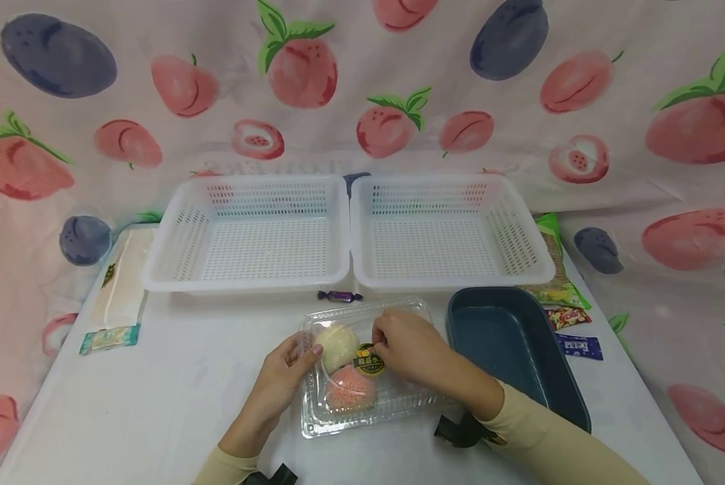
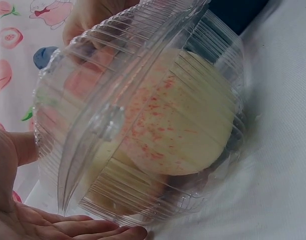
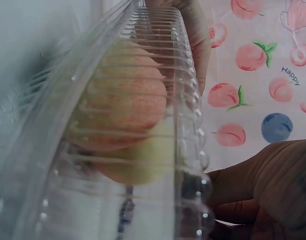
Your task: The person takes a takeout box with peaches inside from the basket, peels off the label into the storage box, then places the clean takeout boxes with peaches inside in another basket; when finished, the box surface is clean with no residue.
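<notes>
Left hand [image 1: 282, 377] grips the left end of a clear plastic box [image 1: 401, 403], thumb up on the lid! Right hand [image 1: 412, 345] curls its fingers over that lid, right by a black-and-gold sticker [image 1: 371, 364]; whether they pinch it, I can't tell. Two peach-like fruits [image 1: 350, 391] sit inside, the box on the white worktop [image 1: 156, 404], just left of the dark tray [image 1: 489, 337].

The container [image 1: 392, 408] is colourless and clear, its round label [image 1: 369, 364] black and gold. One fruit [image 1: 336, 343] is pale yellow-green, its neighbour [image 1: 350, 391] flecked pink. The baskets [image 1: 247, 286] are white, the tray [image 1: 501, 337] dark teal, the candy wrapper [image 1: 340, 296] purple. Pink and blue fruits with green leaves pattern the pale pink backdrop [image 1: 423, 64].
</notes>
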Demonstrator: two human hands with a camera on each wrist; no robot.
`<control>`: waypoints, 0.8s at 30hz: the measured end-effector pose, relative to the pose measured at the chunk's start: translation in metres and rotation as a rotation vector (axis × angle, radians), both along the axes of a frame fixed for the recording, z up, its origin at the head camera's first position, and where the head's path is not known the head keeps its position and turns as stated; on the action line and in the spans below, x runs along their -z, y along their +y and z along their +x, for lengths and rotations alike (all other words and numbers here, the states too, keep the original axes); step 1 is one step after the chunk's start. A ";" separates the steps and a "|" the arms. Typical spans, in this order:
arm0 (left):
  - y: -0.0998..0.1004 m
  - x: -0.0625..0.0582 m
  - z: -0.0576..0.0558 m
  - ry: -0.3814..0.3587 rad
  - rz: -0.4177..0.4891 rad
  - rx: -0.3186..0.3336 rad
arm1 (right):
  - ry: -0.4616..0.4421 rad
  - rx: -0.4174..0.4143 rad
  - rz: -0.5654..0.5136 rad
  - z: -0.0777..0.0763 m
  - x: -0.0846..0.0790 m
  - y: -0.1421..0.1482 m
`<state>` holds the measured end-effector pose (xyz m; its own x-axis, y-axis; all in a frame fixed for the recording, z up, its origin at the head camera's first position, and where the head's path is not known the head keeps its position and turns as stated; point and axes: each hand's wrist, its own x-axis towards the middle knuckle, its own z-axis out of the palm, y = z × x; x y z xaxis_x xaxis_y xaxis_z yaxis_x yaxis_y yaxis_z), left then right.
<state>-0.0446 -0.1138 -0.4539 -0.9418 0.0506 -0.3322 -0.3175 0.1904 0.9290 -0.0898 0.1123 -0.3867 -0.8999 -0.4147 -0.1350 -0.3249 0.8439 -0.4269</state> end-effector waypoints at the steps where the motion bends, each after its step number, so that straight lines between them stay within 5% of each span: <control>1: 0.000 0.000 0.000 0.000 -0.001 0.000 | 0.001 0.000 -0.002 0.000 0.000 0.000; 24: -0.001 -0.001 0.001 -0.014 0.013 -0.003 | -0.049 -0.012 -0.124 0.004 -0.002 0.005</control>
